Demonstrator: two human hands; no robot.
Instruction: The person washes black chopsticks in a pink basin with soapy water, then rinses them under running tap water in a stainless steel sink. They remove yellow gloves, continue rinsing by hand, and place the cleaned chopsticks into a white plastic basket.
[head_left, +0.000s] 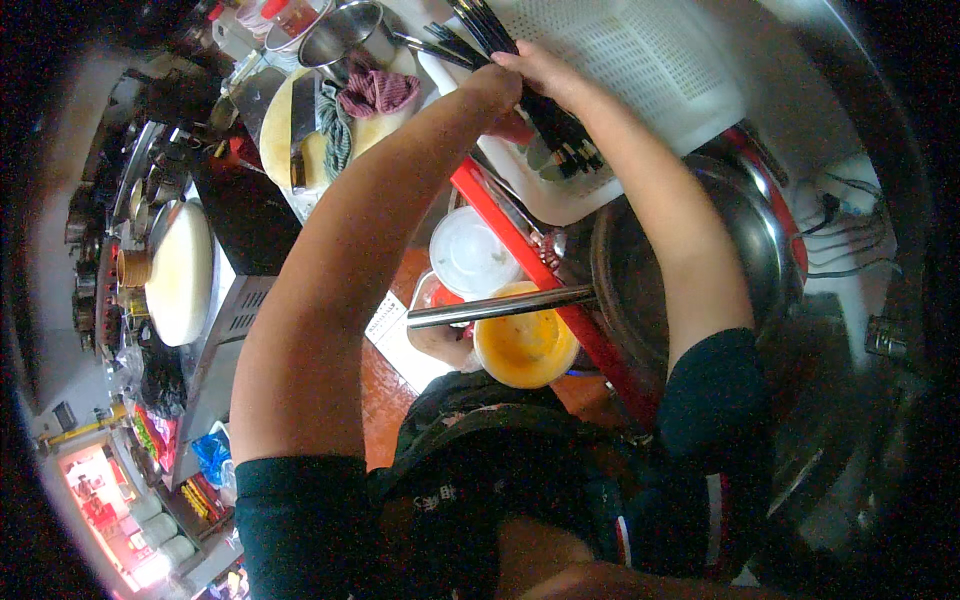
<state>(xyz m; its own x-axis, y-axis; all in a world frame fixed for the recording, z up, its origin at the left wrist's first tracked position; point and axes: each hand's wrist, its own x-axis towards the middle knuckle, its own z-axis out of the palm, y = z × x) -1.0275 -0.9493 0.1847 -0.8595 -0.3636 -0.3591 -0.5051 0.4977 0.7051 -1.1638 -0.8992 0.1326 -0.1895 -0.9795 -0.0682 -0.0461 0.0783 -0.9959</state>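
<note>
Both of my hands are at a bundle of dark chopsticks (555, 124) over the near end of a white perforated plastic basket (660, 60). My left hand (499, 86) is closed around the bundle; its fingers are largely hidden. Against the upper side of the bundle rests my right hand (529, 64), its fingers bent onto the sticks. The chopsticks fan out past the hands towards the top of the view, while their other ends lie inside the basket corner. Something reddish shows just below my left hand, too hidden to name.
Below the basket runs a red-edged counter (510, 225) with a large round metal pan (637, 255) and its steel handle (502, 306). Lower down stand a white-lidded tub (472, 251) and a yellow-stained bucket (525, 337). Cloths (379, 94) and a steel pot (349, 37) lie at upper left.
</note>
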